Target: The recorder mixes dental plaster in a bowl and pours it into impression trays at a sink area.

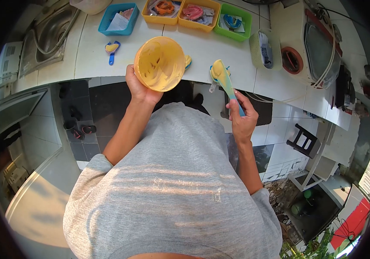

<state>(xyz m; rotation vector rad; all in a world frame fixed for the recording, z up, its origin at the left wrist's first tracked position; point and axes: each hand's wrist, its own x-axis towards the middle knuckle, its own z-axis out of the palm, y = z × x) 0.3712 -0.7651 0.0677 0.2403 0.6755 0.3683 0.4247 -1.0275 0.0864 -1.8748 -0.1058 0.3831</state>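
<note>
A yellow mixing bowl is tipped toward me, its inside smeared with thick yellow paste. My left hand grips it from below on its left side. In my right hand is a pale blue-green spatula, its blade coated with the same paste. The blade overlaps a blue tray near the counter's front edge; whether they touch I cannot tell. Another small blue tray with a handle, filled with paste, lies left of the bowl. A third paste-filled piece is mostly hidden behind the bowl.
Along the back of the white tiled counter stand a blue basket, yellow baskets and a green basket. Farther right are a pale mesh basket and an appliance. A steel sink is at the left.
</note>
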